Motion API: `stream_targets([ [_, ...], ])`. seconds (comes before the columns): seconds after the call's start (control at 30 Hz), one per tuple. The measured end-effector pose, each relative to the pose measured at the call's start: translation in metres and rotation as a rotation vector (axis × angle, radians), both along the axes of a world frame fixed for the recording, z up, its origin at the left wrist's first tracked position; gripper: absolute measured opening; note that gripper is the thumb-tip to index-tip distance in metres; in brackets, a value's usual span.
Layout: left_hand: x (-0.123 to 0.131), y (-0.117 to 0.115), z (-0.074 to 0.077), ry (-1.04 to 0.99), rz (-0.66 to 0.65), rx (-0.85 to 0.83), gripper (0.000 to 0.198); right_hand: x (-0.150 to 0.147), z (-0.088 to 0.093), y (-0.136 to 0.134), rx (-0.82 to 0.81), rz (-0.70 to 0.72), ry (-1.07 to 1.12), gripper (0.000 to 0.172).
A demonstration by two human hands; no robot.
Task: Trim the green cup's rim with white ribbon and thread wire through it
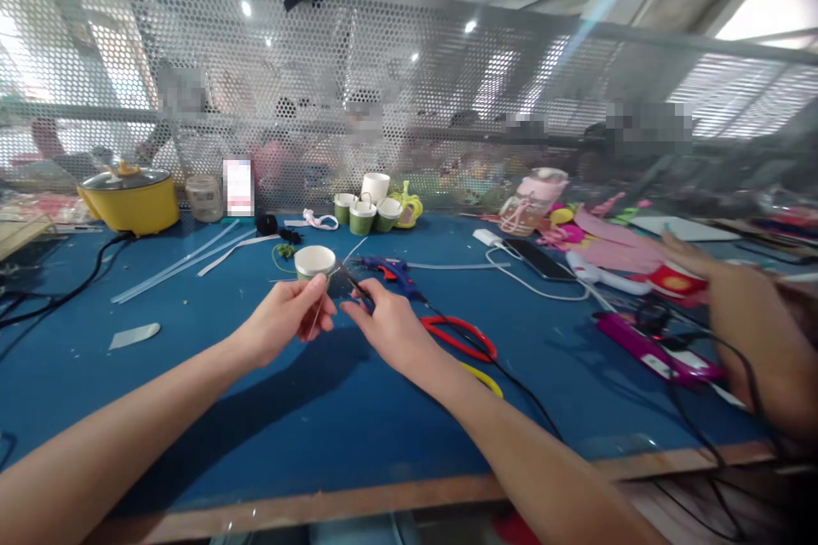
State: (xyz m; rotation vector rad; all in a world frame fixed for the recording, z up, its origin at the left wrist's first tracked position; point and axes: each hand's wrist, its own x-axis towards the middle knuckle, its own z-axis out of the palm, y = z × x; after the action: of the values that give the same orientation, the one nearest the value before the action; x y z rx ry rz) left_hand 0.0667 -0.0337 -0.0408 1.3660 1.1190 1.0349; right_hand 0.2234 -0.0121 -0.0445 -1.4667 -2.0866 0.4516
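Observation:
My left hand point(287, 317) is closed in a pinch on a thin pale stick or wire that hangs below the fingers. My right hand point(387, 325) is closed on a thin dark tool whose tip points up and left towards a green-and-white paper cup point(314, 261). The cup stands upright on the blue table point(210, 375) just beyond both hands. A blue glue gun point(391, 270) lies right behind my right hand, its black cord running off to the right.
Red-handled scissors point(461, 336) and a yellow handle point(486, 378) lie right of my wrist. Several paper cups point(365, 209) stand at the back, a yellow pot point(131, 197) far left, long clear sticks point(185, 260), a phone point(540, 259). Another person's hand point(754, 324) reaches in at right over pink clutter.

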Motion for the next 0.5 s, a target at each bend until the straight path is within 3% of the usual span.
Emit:
stream_targets([
  [0.1,-0.004,-0.008,0.007,0.704,0.164,0.564,0.03,0.003,-0.001,0.004,-0.012,-0.02,-0.01,0.016],
  [0.2,-0.009,-0.008,0.011,1.069,0.297,0.989,0.023,0.002,-0.002,0.005,-0.012,-0.013,-0.015,0.017],
  [0.3,-0.013,-0.001,0.01,1.15,0.277,1.205,0.021,-0.001,-0.001,0.002,-0.016,-0.027,-0.027,0.016],
  [0.37,-0.014,0.004,0.007,1.128,0.24,1.261,0.022,-0.003,0.0,0.0,-0.026,-0.029,-0.036,0.016],
  [0.43,-0.014,0.008,0.004,1.034,0.224,1.234,0.025,-0.004,0.001,-0.002,-0.03,-0.018,-0.049,0.016],
  [0.5,-0.012,0.01,0.003,0.837,0.243,1.098,0.022,-0.004,0.002,-0.004,-0.017,-0.012,-0.062,0.015],
])
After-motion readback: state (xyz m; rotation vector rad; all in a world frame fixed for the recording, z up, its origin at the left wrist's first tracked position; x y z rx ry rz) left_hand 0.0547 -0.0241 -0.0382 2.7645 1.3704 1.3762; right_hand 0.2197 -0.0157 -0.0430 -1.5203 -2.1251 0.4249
